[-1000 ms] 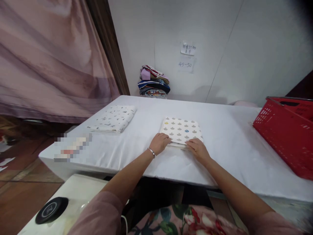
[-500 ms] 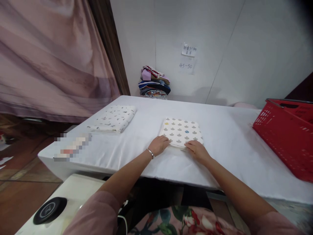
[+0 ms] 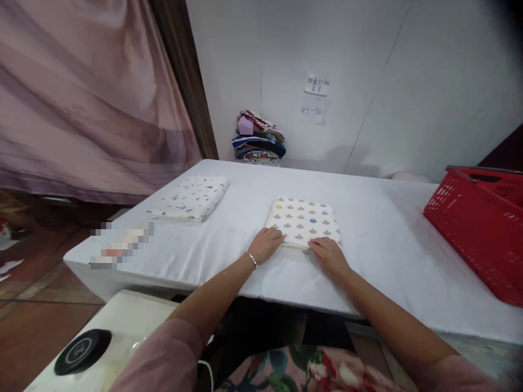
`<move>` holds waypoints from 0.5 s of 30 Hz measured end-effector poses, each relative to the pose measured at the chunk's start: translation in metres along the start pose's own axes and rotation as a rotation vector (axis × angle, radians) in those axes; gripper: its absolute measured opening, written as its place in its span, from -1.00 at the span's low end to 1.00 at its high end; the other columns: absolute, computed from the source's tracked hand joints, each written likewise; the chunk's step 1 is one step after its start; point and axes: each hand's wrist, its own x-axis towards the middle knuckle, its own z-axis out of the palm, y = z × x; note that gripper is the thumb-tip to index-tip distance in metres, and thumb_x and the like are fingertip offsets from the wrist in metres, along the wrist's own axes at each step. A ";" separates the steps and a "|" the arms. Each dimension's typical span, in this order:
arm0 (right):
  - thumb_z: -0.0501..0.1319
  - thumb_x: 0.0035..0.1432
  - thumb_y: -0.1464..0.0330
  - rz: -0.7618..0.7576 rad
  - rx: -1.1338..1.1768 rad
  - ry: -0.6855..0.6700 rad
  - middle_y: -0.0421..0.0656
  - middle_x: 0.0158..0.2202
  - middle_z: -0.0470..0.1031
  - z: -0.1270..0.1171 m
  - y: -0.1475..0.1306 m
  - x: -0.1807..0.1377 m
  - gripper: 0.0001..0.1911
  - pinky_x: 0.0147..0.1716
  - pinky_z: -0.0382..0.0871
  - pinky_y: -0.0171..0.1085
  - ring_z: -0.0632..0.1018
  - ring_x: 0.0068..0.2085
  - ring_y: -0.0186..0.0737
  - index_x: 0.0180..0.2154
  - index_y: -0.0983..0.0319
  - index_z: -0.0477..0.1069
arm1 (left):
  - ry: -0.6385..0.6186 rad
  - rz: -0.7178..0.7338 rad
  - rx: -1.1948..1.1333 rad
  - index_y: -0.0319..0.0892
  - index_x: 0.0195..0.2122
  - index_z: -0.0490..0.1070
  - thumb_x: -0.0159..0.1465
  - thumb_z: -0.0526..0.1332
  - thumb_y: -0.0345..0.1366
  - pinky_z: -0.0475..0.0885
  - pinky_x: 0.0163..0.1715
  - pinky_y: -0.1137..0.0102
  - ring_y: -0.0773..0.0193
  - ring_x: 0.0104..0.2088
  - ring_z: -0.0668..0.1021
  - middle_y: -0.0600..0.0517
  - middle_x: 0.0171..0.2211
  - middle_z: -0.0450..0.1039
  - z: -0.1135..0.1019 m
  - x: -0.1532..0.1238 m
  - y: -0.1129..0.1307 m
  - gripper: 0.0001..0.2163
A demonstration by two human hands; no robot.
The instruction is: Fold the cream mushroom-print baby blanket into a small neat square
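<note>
A folded white cloth (image 3: 304, 218) with grey printed shapes, one yellow and one blue mark lies flat on the white-covered table (image 3: 245, 185). At its near left corner, my left hand (image 3: 266, 245), with a silver bracelet on the wrist, has its fingers closed on the edge. My right hand (image 3: 330, 256) pinches the near edge further right; its thumb and fingertips are at the cloth. Off to the left rests a second folded white cloth (image 3: 192, 198) with small dark prints, touched by neither hand.
A red plastic basket (image 3: 482, 228) stands on the table's right side. Folded coloured fabrics (image 3: 259, 139) are stacked at the back by the wall. A blurred-out item (image 3: 122, 245) lies near the left edge. Below it, a black round object (image 3: 83, 351) sits on a cream surface.
My right hand has shifted very slightly at the cloth's near edge. The cloth and my left hand stay in nearly the same place.
</note>
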 end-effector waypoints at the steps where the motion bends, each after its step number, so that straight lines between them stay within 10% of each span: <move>1: -0.03 0.26 0.41 -0.013 -0.004 -0.007 -0.05 -0.17 0.47 -0.001 0.001 0.000 -0.70 -0.24 0.30 -0.16 0.42 -0.17 -0.13 -0.11 0.18 0.43 | 0.016 -0.005 0.008 -0.14 -0.17 0.39 0.31 0.01 -0.38 0.24 -0.20 0.31 0.23 -0.16 0.39 -0.04 -0.18 0.39 0.001 -0.002 0.001 -0.81; 15: -0.01 0.25 0.41 -0.041 0.024 -0.080 -0.06 -0.18 0.46 -0.009 0.005 0.007 -0.72 -0.23 0.33 -0.16 0.43 -0.18 -0.14 -0.11 0.20 0.42 | -0.066 0.041 0.022 -0.16 -0.15 0.37 0.30 -0.01 -0.42 0.22 -0.22 0.29 0.23 -0.25 0.39 -0.04 -0.29 0.38 -0.016 0.003 0.002 -0.80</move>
